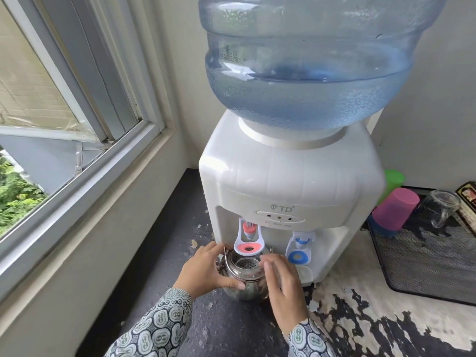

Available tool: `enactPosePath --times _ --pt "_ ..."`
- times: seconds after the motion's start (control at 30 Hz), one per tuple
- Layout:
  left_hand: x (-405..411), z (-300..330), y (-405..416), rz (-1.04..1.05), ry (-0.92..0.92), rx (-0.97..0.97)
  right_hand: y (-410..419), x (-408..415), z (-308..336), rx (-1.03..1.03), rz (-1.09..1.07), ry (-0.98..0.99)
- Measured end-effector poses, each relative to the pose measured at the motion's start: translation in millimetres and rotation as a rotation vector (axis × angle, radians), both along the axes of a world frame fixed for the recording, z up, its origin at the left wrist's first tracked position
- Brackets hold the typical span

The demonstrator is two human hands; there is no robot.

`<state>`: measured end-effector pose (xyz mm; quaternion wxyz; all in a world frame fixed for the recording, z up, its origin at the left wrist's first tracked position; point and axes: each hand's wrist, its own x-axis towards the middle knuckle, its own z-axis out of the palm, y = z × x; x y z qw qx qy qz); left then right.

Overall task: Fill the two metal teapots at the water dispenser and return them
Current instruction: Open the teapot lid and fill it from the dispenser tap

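One metal teapot (247,278) stands lidless on the dark counter under the red tap (247,237) of the white water dispenser (291,181). Its strainer insert shows in the open mouth, and the wire handle is folded to the left. My left hand (203,270) grips the pot's left side, thumb across the front and fingers behind the rim. The fingers of my right hand (282,284) are fairly straight and rest against the pot's right side and rim. No water stream is visible. A second teapot is not in view.
A blue tap (300,247) sits right of the red one above a drip tray. A large blue water bottle (309,60) tops the dispenser. Pink (394,208) and green (392,180) cups and a glass mug (441,204) stand on a black mesh tray (425,266) at right. A window (64,99) fills the left.
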<state>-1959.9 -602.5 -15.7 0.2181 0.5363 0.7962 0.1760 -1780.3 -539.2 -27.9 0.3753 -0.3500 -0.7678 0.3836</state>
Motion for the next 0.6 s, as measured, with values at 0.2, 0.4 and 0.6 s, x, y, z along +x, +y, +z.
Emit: enactPosePath --times 0.2,0.4,0.6 --pt "0.8 1.5 0.3 -0.002 0.003 -0.013 12.4 4.2 33.0 -0.155 0.052 -0.1" --pt "-0.1 0.5 0.8 -0.005 0.005 -0.013 26.9 -4.6 66.8 -0.3 0.198 0.01" --pt "0.9 2.0 0.0 -0.002 -0.011 -0.017 35.3 -7.5 73.9 -0.395 0.259 0.004"
